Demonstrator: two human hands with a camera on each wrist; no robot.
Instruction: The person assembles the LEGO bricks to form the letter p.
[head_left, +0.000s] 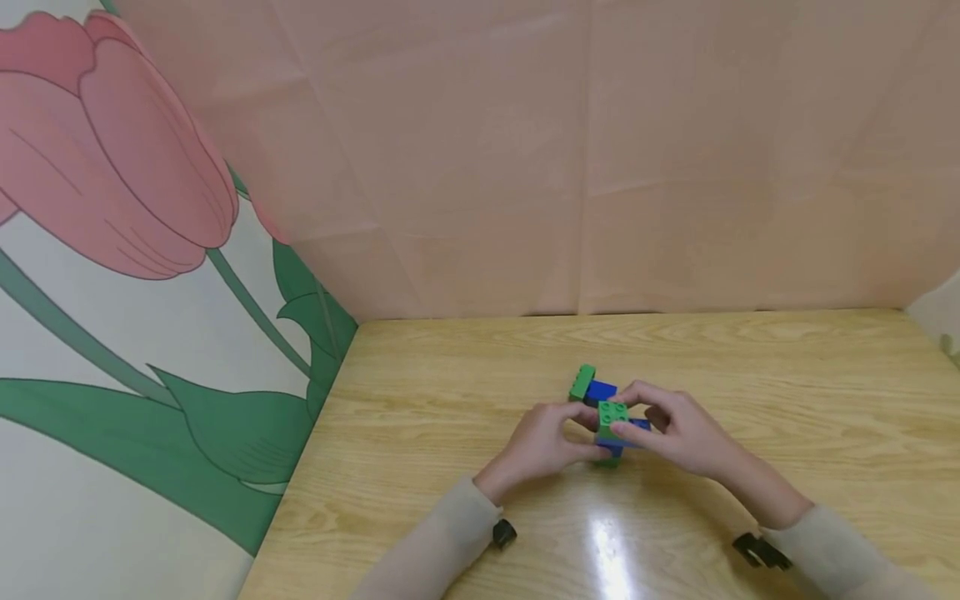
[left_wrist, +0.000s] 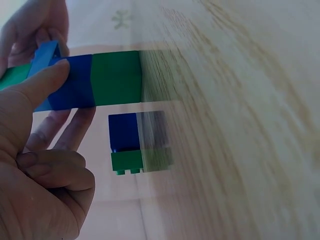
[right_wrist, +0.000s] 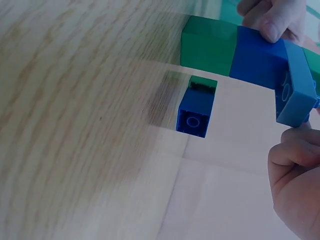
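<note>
A stack of toy building bricks stands upright on the table: a green brick [right_wrist: 209, 47] at the bottom, a dark blue brick [right_wrist: 257, 56] above it, then a flatter lighter blue brick [right_wrist: 295, 85] jutting sideways, and a studded green brick [head_left: 612, 414] on top. My left hand [head_left: 550, 440] pinches the stack from the left, its thumb against the dark blue brick. From the other side my right hand [head_left: 678, 429] grips the upper part with thumb and fingers, around the top green brick and the lighter blue one. Its exact fingertip contact is partly hidden.
Just behind the stack, a separate blue brick [left_wrist: 123, 131] joined to a green brick [head_left: 582, 382] lies on the wooden table [head_left: 435, 375]. A pinkish sheet [head_left: 480, 167] rises at the back, and a tulip-printed panel [head_left: 150, 333] borders the left side.
</note>
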